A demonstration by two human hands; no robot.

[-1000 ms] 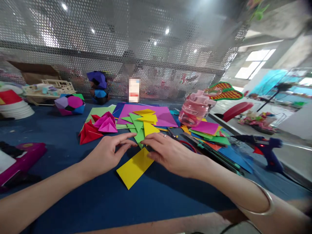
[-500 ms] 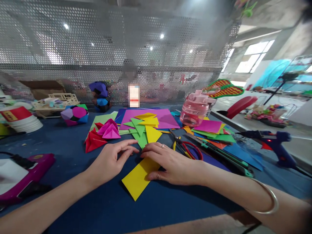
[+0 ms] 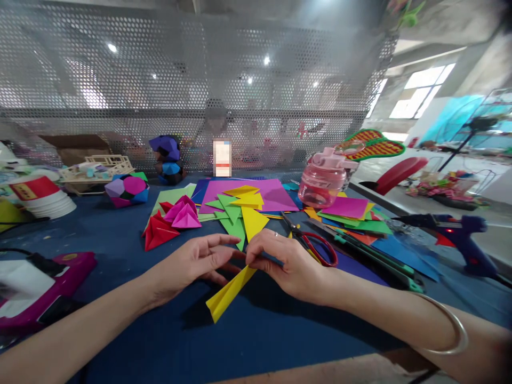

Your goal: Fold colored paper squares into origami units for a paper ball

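Note:
My right hand (image 3: 288, 261) pinches the upper end of a folded yellow paper (image 3: 230, 296), lifted at a slant off the blue tabletop. My left hand (image 3: 196, 266) is beside it with fingers apart and reaching toward the paper's far end; whether a fingertip touches it I cannot tell. Just beyond my hands lie folded green paper pieces (image 3: 233, 229) and folded yellow paper pieces (image 3: 253, 220), partly on a purple sheet (image 3: 276, 193). To their left sit a red folded paper piece (image 3: 158, 233) and a magenta folded paper piece (image 3: 184, 212).
Scissors (image 3: 320, 249) and a green-black cutter (image 3: 380, 260) lie right of my hands. Behind them stand a pink bottle (image 3: 322, 181) and stacked coloured paper (image 3: 346, 208). A glue gun (image 3: 456, 234) is far right. Paper cups (image 3: 48, 200) and a magenta power strip (image 3: 60, 277) are left.
The yellow paper lay flat under my right hand; now it is raised and tilted, pinched in that hand. My left fingers have spread and moved slightly right.

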